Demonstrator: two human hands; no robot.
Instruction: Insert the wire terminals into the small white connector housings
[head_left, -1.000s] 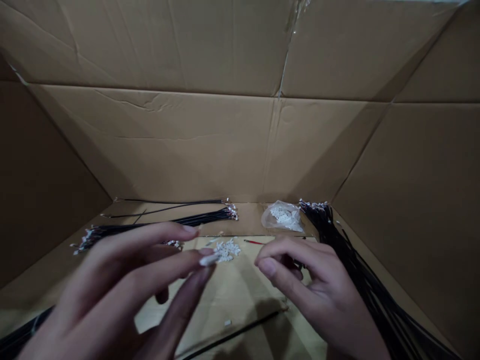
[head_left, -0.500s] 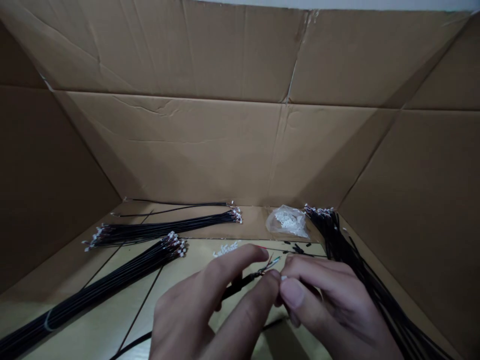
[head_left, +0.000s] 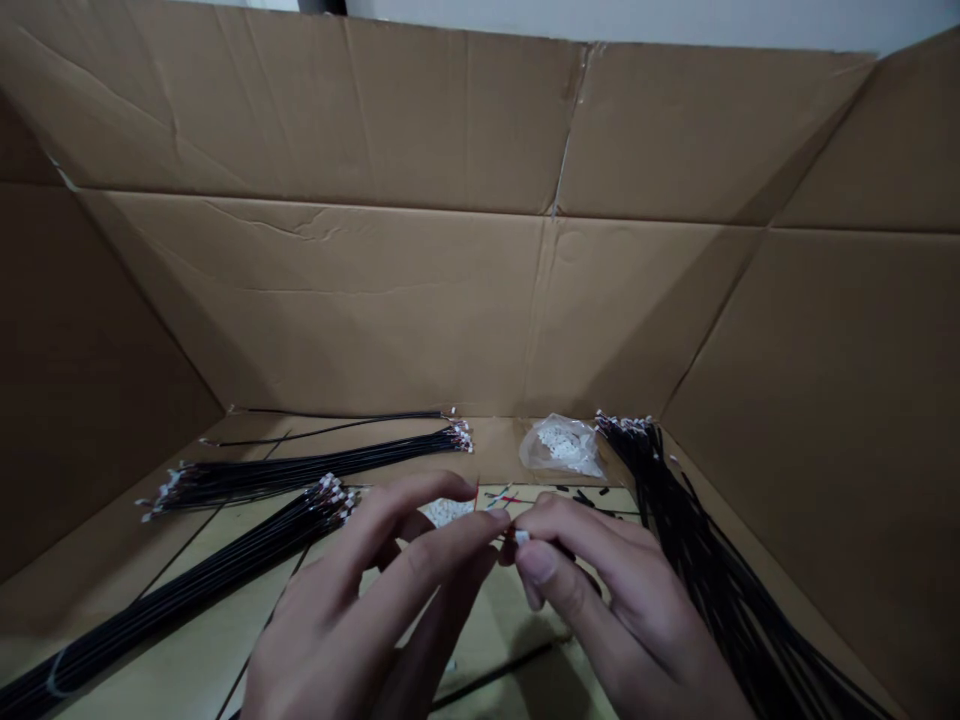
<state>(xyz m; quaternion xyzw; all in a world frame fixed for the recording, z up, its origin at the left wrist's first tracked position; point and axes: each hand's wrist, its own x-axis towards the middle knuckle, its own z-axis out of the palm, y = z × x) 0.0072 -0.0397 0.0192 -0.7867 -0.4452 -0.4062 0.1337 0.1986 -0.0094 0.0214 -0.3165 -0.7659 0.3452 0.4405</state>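
Observation:
My right hand [head_left: 611, 600] pinches a small white plug connector [head_left: 522, 537] between thumb and index finger. Close against it, my left hand [head_left: 390, 590] has its thumb and a fingertip together on thin wires at the connector's side, while its index finger is raised. Loose coloured wire ends [head_left: 501, 497], red, green and white among them, stick up just beyond the fingertips. My fingers hide most of the cable they belong to. A black cable [head_left: 495, 675] shows below the hands on the table.
Behind my left hand lies a pile of white connectors [head_left: 448, 512]. Bundles of black cables [head_left: 172, 590] with white plugs lie at left, another black bundle [head_left: 697, 560] at right. A clear bag [head_left: 562, 447] of white parts stands at the back, before cardboard walls [head_left: 360, 300].
The black cable sheath seen between my left fingers is now hidden. My left fingertips have shifted to the wires beside the connector, which now shows more clearly. The view has shifted slightly.

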